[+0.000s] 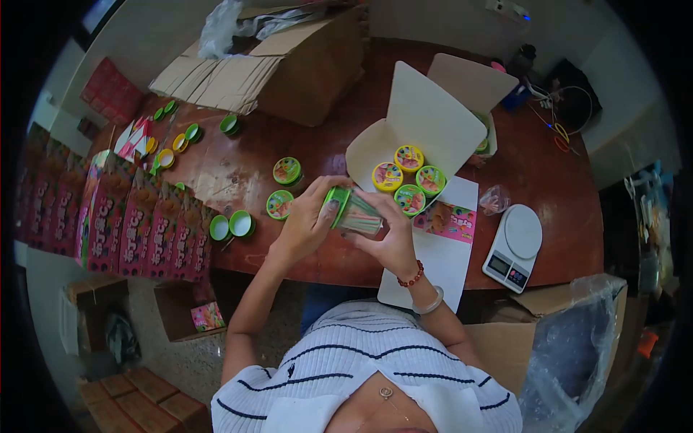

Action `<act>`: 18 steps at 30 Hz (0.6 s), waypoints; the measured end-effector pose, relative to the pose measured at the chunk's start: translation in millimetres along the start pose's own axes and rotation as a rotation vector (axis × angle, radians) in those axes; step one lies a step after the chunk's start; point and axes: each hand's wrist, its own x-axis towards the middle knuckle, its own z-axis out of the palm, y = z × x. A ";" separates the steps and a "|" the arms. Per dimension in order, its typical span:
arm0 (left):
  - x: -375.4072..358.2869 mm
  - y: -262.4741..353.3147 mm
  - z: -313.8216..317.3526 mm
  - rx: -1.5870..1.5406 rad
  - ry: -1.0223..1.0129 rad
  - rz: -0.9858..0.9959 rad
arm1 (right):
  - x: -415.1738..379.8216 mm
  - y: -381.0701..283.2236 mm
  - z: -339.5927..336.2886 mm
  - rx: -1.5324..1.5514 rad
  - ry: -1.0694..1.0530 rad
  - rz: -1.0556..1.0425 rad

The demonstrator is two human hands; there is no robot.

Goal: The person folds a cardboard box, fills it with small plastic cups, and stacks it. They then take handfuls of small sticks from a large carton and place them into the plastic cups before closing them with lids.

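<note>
Held sideways in front of my chest is a clear jar (362, 219) with a green lid and pale, striped stick-like pieces inside. My left hand (306, 221) is closed around its green lid end. Fingers of my right hand (394, 242) grip the clear body from the other side. Just right of the jar, an open white carton (438, 108) holds yellow-lidded and green-lidded tubs (409, 158). Two more green-lidded tubs (287, 170) stand on the table beyond my left hand. The carton's printed pink panel (449, 223) lies beside my right hand.
A white kitchen scale (513, 247) sits at the right on the brown table (317, 264). Pink printed boxes (137, 216) line the left side, near loose green caps (241, 224). A big cardboard box (303, 72) stands at the back. Scissors (560, 137) lie far right.
</note>
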 end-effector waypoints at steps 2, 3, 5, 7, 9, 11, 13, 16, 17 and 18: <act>-0.8 6.7 12.4 0.111 0.047 -0.061 | -6.8 1.1 -3.7 -0.139 0.011 -0.118; -2.1 8.8 15.6 0.115 0.020 -0.043 | -9.1 -2.2 -5.5 -0.121 0.036 -0.122; -4.2 9.6 15.6 0.090 0.031 -0.110 | -16.3 -7.8 -6.8 0.004 0.027 0.008; -2.0 8.1 16.6 0.056 -0.014 0.003 | -32.3 28.5 8.6 0.545 -0.165 0.297; 0.7 16.9 15.3 0.248 -0.105 0.175 | -37.5 31.0 9.4 1.269 -0.327 0.857; 3.0 11.4 23.1 0.201 -0.060 0.132 | -35.0 19.6 24.0 0.671 0.073 0.284; 0.3 10.0 27.7 0.010 0.119 -0.053 | -29.4 8.1 3.3 0.088 0.280 -0.098; -3.5 12.5 21.3 0.250 -0.039 0.034 | -36.0 30.2 -2.3 1.210 -0.471 0.781; -4.5 11.8 21.7 0.334 -0.048 0.078 | -42.5 28.7 13.5 1.091 -0.254 0.606; -6.5 12.8 23.9 0.249 0.006 0.007 | -44.5 26.0 27.2 0.954 -0.044 0.431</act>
